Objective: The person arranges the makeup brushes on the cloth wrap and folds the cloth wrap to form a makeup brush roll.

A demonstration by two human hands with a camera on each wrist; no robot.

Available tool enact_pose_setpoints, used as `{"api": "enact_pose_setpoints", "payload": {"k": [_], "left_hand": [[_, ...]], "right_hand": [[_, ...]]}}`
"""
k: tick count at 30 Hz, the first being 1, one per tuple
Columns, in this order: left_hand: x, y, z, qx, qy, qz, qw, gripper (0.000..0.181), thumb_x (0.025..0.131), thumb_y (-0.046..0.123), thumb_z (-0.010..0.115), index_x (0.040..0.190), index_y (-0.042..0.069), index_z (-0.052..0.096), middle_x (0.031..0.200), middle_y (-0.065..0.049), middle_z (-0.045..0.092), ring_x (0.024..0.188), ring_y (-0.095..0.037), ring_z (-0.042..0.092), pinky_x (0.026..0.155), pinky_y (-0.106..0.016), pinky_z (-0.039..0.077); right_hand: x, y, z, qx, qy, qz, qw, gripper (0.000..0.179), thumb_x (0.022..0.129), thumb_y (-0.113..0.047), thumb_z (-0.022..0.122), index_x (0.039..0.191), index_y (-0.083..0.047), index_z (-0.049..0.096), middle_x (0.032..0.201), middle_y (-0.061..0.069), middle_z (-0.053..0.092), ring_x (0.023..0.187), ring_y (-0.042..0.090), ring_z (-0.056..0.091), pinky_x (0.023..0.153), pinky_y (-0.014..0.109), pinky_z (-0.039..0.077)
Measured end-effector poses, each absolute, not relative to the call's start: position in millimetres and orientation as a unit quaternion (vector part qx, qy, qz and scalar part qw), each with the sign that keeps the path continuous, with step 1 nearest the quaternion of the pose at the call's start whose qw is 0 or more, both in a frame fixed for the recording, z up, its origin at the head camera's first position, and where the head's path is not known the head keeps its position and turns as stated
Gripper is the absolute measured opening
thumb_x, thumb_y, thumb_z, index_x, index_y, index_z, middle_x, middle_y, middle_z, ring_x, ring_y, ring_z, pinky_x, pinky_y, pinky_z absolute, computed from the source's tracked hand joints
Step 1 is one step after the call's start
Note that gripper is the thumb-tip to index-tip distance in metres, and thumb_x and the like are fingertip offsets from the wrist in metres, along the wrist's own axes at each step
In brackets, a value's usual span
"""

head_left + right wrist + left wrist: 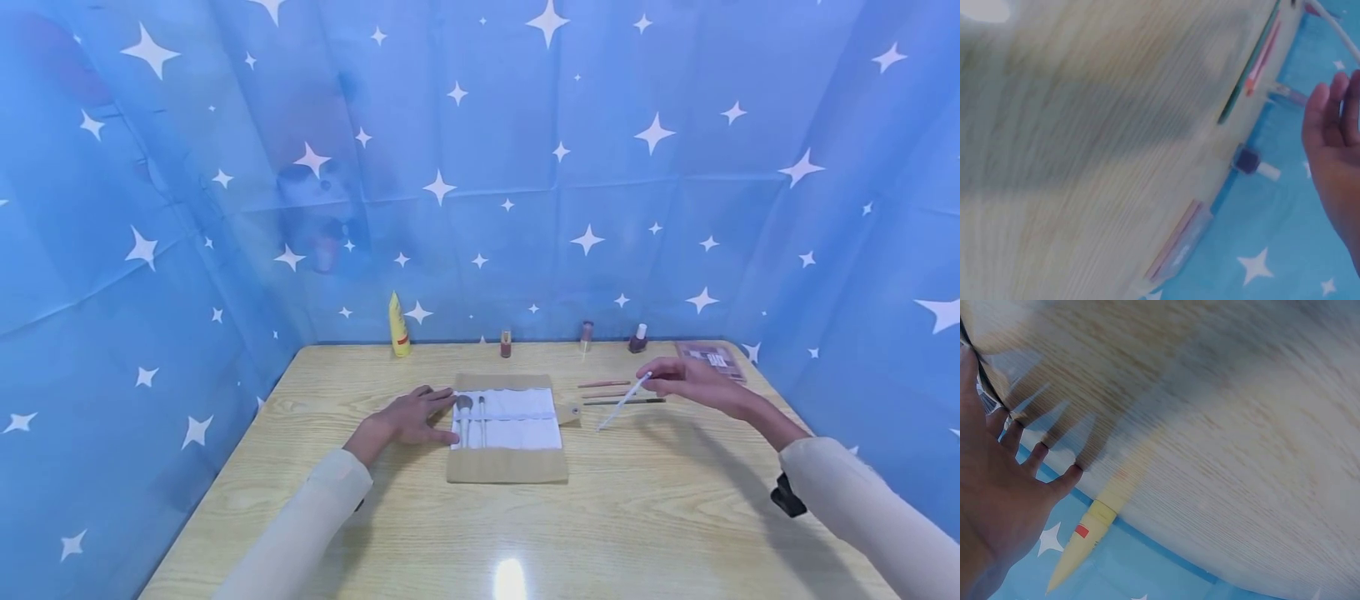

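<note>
An unrolled tan brush pouch [506, 467] with a white lining lies mid-table. Tucked in its left side are a fluffy makeup brush [464, 421] and a slimmer makeup brush [482, 425]. My left hand [412, 417] rests at the pouch's left edge with its fingers spread; the left wrist view shows the hand [1010, 481] from its back. Off to the right, my right hand [693, 383] pinches one end of a thin white makeup brush [611, 417], tilted above the table. In the right wrist view only part of this brush [1335, 25] shows.
Several slim pencils, one dark [600, 403], lie right of the pouch. Along the back edge stand a yellow tube [399, 329], a nail polish bottle [506, 346], a small pinkish tube [587, 333], a dark polish bottle [638, 340] and a palette [716, 358]. A blue starry curtain [510, 283] hangs behind.
</note>
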State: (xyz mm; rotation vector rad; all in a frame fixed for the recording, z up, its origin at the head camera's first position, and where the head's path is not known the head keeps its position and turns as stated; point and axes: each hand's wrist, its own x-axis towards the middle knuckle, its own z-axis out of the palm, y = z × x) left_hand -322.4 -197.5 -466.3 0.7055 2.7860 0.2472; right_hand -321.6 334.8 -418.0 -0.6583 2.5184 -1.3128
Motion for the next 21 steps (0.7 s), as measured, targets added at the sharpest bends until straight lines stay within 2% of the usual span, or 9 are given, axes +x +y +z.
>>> {"api": "enact_pose_setpoints", "payload": {"k": [3, 7, 10, 17, 21], "left_hand": [[-322, -198, -466, 0.244, 0.958, 0.082, 0.128, 0.091, 0.092, 0.074, 0.06, 0.165, 0.028, 0.032, 0.172, 0.006, 0.024, 0.158, -0.033, 0.02, 0.122, -0.06, 0.029], [-322, -198, -467, 0.24, 0.958, 0.085, 0.129, 0.09, 0.092, 0.074, 0.06, 0.164, 0.028, 0.032, 0.172, 0.006, 0.024, 0.157, -0.034, 0.021, 0.122, -0.06, 0.029], [-322, -198, -467, 0.239, 0.958, 0.09, 0.129, 0.09, 0.092, 0.074, 0.06, 0.164, 0.028, 0.033, 0.172, 0.005, 0.024, 0.157, -0.034, 0.021, 0.122, -0.061, 0.028], [-323, -198, -469, 0.238, 0.959, 0.091, 0.128, 0.091, 0.091, 0.074, 0.061, 0.164, 0.027, 0.033, 0.172, 0.005, 0.024, 0.158, -0.034, 0.02, 0.122, -0.061, 0.028], [-324, -197, -469, 0.232, 0.959, 0.094, 0.13, 0.092, 0.091, 0.074, 0.06, 0.165, 0.028, 0.032, 0.172, 0.005, 0.023, 0.158, -0.034, 0.019, 0.122, -0.062, 0.027]], "right_hand": [[-325, 325, -416, -0.228, 0.852, -0.455, 0.126, 0.037, 0.108, -0.021, 0.06, 0.135, 0.004, 0.062, 0.119, 0.016, 0.073, 0.107, 0.021, 0.071, 0.092, 0.04, 0.058], [-331, 311, -412, -0.237, 0.845, -0.461, 0.134, 0.037, 0.108, -0.019, 0.058, 0.137, 0.003, 0.06, 0.124, 0.024, 0.071, 0.11, 0.025, 0.071, 0.092, 0.034, 0.058], [-336, 301, -408, -0.236, 0.848, -0.457, 0.127, 0.04, 0.107, -0.021, 0.06, 0.14, 0.003, 0.059, 0.126, 0.023, 0.07, 0.109, 0.023, 0.072, 0.091, 0.031, 0.058], [-345, 272, -396, -0.225, 0.853, -0.456, 0.117, 0.044, 0.105, -0.026, 0.065, 0.137, 0.003, 0.06, 0.128, 0.02, 0.07, 0.107, 0.024, 0.072, 0.093, 0.039, 0.059], [-349, 255, -391, -0.233, 0.844, -0.468, 0.119, 0.043, 0.105, -0.024, 0.064, 0.136, 0.005, 0.059, 0.128, 0.023, 0.068, 0.104, 0.022, 0.073, 0.093, 0.035, 0.06]]}}
